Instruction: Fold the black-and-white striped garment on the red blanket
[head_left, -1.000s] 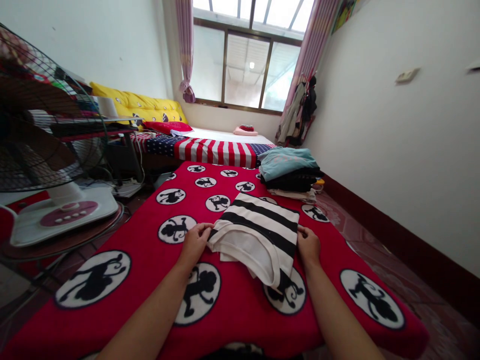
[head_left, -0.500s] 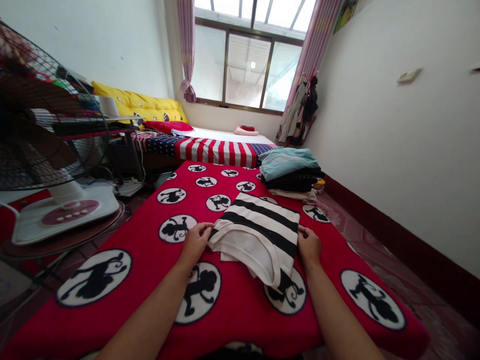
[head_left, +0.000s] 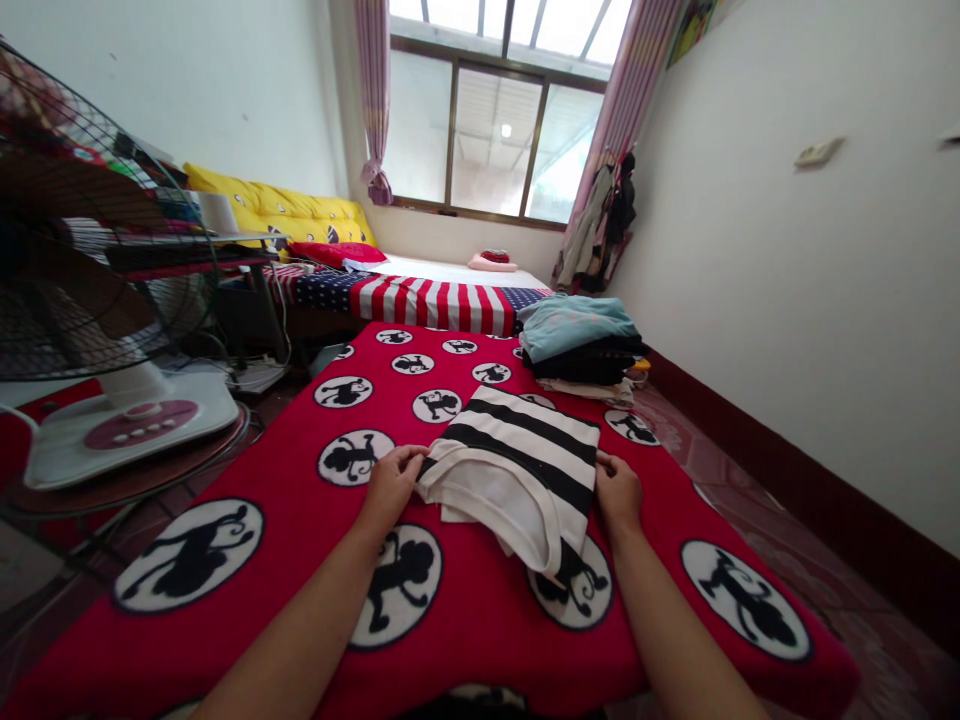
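Observation:
A partly folded black-and-white striped shirt [head_left: 517, 455] lies on a red blanket with black monkey medallions [head_left: 285, 470]. My left hand [head_left: 390, 487] pinches the shirt's left edge, fingers curled on the fabric. On the other side my right hand [head_left: 619, 492] grips the shirt's right edge. A white flap of the shirt hangs toward me between my forearms.
A stack of folded clothes [head_left: 581, 345], teal on top, sits at the blanket's far right. A standing fan [head_left: 97, 300] is close on the left. Behind it are a bed with a striped flag cover [head_left: 435, 298], a yellow cushion, a window and hanging clothes [head_left: 600, 225].

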